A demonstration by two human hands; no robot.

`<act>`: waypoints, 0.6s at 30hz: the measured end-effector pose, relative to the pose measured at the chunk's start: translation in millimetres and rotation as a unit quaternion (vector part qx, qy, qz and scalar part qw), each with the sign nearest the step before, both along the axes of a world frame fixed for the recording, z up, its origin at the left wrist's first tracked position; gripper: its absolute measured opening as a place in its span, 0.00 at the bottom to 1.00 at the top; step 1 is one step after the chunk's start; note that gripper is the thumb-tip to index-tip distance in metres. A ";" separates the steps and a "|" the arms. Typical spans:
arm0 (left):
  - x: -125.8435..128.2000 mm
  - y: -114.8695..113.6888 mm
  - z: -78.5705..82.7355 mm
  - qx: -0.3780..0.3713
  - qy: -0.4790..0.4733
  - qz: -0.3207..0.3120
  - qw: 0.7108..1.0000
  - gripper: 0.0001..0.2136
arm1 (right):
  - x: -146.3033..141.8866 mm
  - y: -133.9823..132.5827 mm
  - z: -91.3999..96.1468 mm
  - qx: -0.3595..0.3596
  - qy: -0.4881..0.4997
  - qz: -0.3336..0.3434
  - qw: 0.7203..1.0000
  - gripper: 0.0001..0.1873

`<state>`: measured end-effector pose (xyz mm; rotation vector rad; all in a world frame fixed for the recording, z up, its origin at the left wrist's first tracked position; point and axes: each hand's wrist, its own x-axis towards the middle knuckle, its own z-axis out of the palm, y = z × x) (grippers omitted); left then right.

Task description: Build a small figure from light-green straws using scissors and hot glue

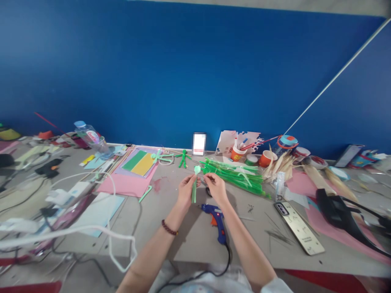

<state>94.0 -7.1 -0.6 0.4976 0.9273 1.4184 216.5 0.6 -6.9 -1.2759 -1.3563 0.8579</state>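
My left hand (187, 188) is closed around a light green stem (194, 191) topped by a small pale green curled head, held upright over the grey table (195, 240). Close beside it, my right hand (214, 186) pinches near the top of the same piece. A blue hot glue gun (216, 219) lies on the table just below my hands, its black cord running toward me. A pile of bright green strips (235, 173) lies right of my hands. A small green figure (183, 158) stands behind them.
Pink paper (128, 184) and green-yellow sheets (139, 162) lie at the left, with a water bottle (91, 138), white cables and a power strip. At the right are cups with pens (237, 151), tape rolls, dried husks, a phone (284, 208), a metal ruler and a black tool.
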 end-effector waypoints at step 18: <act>-0.3 4.0 -1.2 0.017 0.003 0.017 1.000 0.13 | 2.1 -6.7 16.3 0.089 -0.116 -0.019 0.989 0.11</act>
